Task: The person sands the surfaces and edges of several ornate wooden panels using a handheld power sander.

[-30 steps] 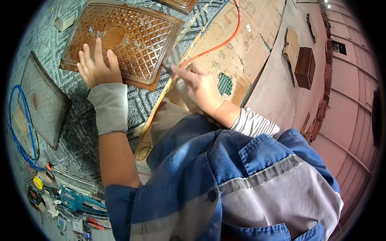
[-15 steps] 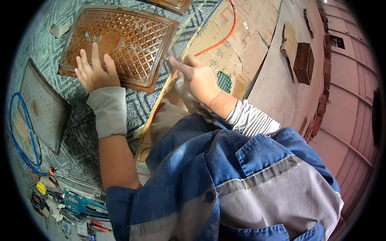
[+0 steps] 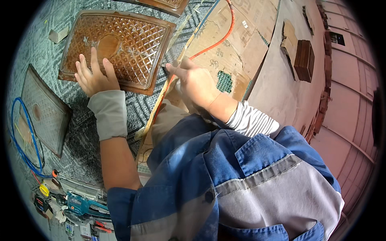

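A brown, translucent panel with a diamond-quilted face, a plain oval and a raised rim lies on patterned grey carpet. My left hand rests on its near left part, fingers spread. Beside the panel's right edge, my right hand is closed with the index finger pointing at the rim. A small dark tip shows at that fingertip; what the fingers hold is mostly hidden. An orange hose passes by this hand.
A greyish quilted panel leans at the left beside a coiled blue hose. Below sit a teal power tool and small items. Flattened cardboard covers the right side; a brown stack stands farther right.
My right hand has shifted slightly left and down at the panel's edge, where the small dark tip now shows. My left hand stays on the panel, slightly lower in view.
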The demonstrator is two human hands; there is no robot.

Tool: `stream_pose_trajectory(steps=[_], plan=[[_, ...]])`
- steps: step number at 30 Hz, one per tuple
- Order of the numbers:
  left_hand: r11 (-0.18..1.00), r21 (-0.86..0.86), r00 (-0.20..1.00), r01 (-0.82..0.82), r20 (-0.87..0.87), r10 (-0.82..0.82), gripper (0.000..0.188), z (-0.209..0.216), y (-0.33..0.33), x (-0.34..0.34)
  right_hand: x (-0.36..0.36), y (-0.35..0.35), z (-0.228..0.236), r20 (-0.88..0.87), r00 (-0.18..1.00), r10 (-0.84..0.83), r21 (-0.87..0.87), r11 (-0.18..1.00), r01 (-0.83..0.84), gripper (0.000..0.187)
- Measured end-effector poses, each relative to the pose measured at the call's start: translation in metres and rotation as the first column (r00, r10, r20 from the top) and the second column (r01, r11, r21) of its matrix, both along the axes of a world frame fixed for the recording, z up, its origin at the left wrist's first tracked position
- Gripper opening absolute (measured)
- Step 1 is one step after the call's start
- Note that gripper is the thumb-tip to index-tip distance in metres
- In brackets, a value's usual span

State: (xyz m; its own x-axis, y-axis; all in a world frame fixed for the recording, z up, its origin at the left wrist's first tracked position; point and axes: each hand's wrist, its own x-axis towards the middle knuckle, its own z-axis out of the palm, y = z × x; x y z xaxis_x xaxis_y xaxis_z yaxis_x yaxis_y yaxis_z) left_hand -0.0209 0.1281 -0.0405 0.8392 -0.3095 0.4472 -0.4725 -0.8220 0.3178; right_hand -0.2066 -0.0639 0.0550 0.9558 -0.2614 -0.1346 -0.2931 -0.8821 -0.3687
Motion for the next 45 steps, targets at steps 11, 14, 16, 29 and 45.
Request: stream_pose_trajectory(steps=[11, 14, 16, 29, 45], plan=[[1.0, 0.024, 0.999, 0.0, -0.032, 0.001, 0.048, 0.003, 0.0, 0.0, -0.01, 0.006, 0.004, -0.036, 0.999, 0.009, 0.14, 0.99, -0.004, 0.044], [1.0, -0.008, 1.0, 0.002, -0.021, -0.002, 0.049, 0.001, 0.0, -0.001, -0.01, 0.006, 0.003, 0.013, 0.997, -0.073, 0.176, 0.982, 0.069, 0.042], [1.0, -0.012, 1.0, 0.007, -0.017, -0.007, 0.05, 0.001, 0.0, 0.0, -0.009, 0.006, 0.003, -0.03, 0.999, -0.015, 0.103, 0.995, 0.018, 0.043], [0.999, 0.028, 0.999, 0.04, -0.03, -0.039, 0.045, 0.008, 0.003, -0.002, -0.011, 0.004, 0.012, 0.143, 0.985, -0.091, 0.383, 0.923, 0.03, 0.042], [0.677, -0.688, 0.757, -0.26, -0.581, -0.3, 0.034, 0.062, 0.027, -0.129, 0.133, -0.058, -0.003, 0.343, 0.939, 0.007, 0.065, 0.997, -0.031, 0.038]])
